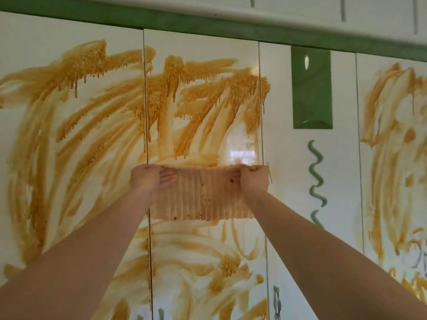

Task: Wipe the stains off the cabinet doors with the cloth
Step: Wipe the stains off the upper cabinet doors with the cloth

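Glossy white cabinet doors fill the view, smeared with thick orange-brown stains that drip downward. A ribbed cloth, soaked tan with dark specks, is stretched flat in front of the middle door. My left hand grips its upper left corner and my right hand grips its upper right corner, both arms raised. The left door and the far right door are stained too. A small glossy patch just above the cloth looks cleaner.
A green band runs along the top of the doors, under white upper panels. The third door bears a green rectangular inlay and a green wavy ornament. Metal handles show at the bottom edge.
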